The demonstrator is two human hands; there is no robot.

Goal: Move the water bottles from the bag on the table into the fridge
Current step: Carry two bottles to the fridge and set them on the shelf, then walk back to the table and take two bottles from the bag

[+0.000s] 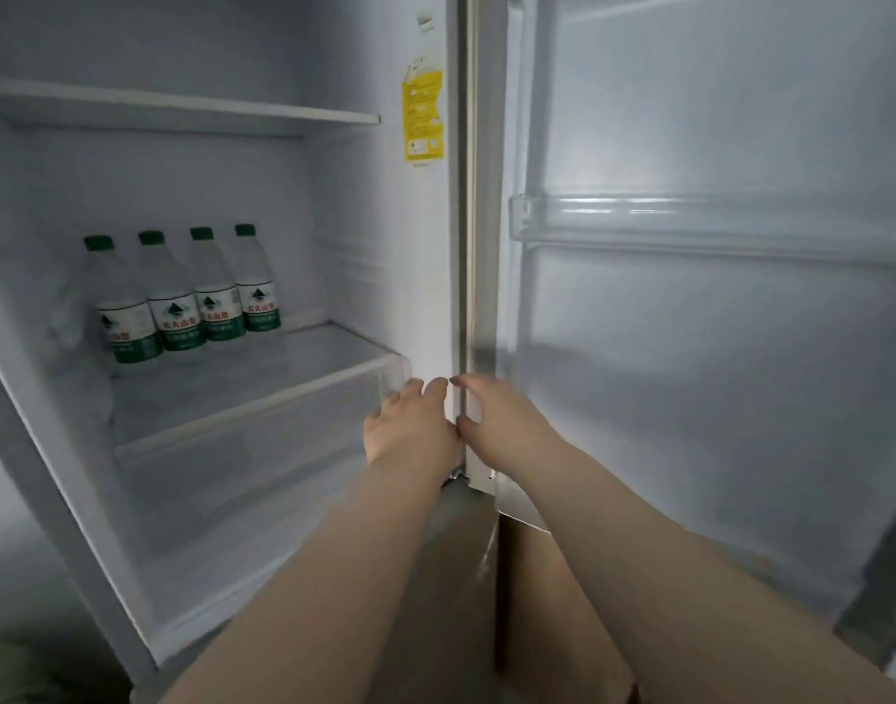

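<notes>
The fridge [425, 256] stood open, its door [715, 348] swung wide to the right. Four bottles [186, 297] stood upright in a row at the back left of the middle shelf [293, 378], caps up and labels facing out, touching or nearly so, probably packed to that side to leave room for more. The bag and worktop were out of view. Both hands were empty. The left hand [410, 424] reached toward the shelf's front right corner, fingers loosely spread and slightly curled. The right hand [496, 414] hovered at the hinge edge between cabinet and door, fingers loosely apart, gripping nothing. With no bottle held, the hands seemed to be between trips, or about to shut the door.
</notes>
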